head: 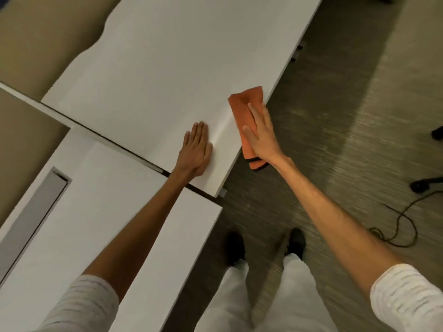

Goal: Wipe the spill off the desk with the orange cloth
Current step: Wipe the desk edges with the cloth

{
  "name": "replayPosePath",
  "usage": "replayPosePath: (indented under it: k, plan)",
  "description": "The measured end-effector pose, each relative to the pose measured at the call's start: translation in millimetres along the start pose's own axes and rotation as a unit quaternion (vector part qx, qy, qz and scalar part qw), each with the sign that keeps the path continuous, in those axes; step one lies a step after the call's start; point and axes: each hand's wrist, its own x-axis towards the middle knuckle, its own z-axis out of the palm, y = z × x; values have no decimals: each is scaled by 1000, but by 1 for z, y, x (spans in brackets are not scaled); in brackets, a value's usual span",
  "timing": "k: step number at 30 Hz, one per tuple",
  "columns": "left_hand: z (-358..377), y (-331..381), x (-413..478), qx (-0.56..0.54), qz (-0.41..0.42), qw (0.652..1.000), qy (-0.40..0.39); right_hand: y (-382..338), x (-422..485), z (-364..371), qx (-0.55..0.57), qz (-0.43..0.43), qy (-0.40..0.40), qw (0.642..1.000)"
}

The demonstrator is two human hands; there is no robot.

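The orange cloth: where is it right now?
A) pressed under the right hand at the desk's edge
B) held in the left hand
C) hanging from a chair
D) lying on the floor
A: the right hand lies flat on the orange cloth at the edge of the desk, one end overhanging, while the left hand rests bare on the desk.

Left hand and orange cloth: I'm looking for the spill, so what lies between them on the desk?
Only bare white desk shows between the left hand and the orange cloth in the head view; no spill is visible there.
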Motion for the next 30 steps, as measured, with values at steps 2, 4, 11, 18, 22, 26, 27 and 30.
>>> replayPosePath:
  k: [2, 4, 11, 18, 22, 26, 27, 30]
  plan:
    - [-1, -8, 1, 19, 32, 999, 4, -5, -21, 18, 93, 18, 36, 995]
    - [-3, -16, 4, 29, 62, 998, 5, -12, -37, 35, 160, 38, 50, 985]
    - [1, -20, 3, 45, 101, 994, 7, -7, -79, 55, 381, 126, 57, 914]
    - [0, -19, 5, 29, 93, 995, -20, -2, -66, 37, 354, 132, 89, 922]
    - [-3, -17, 7, 40, 81, 994, -54, -6, -60, 34, 352, 118, 104, 923]
    - [-3, -14, 6, 39, 77, 995, -55, -3, -99, 64, 392, 128, 74, 908]
    - [-3, -14, 7, 40, 79, 995, -54, -1, -103, 65, 402, 130, 68, 904]
    - [0, -14, 9, 32, 80, 995, -50, 3, -83, 45, 376, 132, 56, 915]
